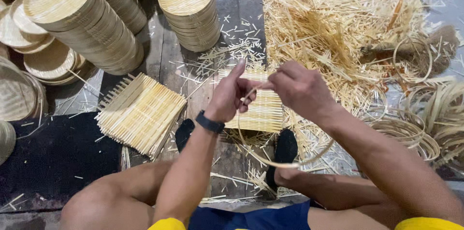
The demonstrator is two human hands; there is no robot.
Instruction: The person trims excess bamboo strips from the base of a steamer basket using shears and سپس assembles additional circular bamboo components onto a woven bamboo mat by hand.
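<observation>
1. The left hand (227,95) and right hand (300,90) meet above the wooden floor (164,51), fingers pinched shut on a thin bamboo strip hoop (285,162) that loops down between the knees.
2. A woven bamboo mat (263,109) lies directly beneath the hands.
3. A stack of square woven mats (140,111) sits just left of it.
4. Stacks of round bamboo trays (82,22) fill the floor's far-left corner; loose bamboo slivers (333,32) are heaped far right.
</observation>
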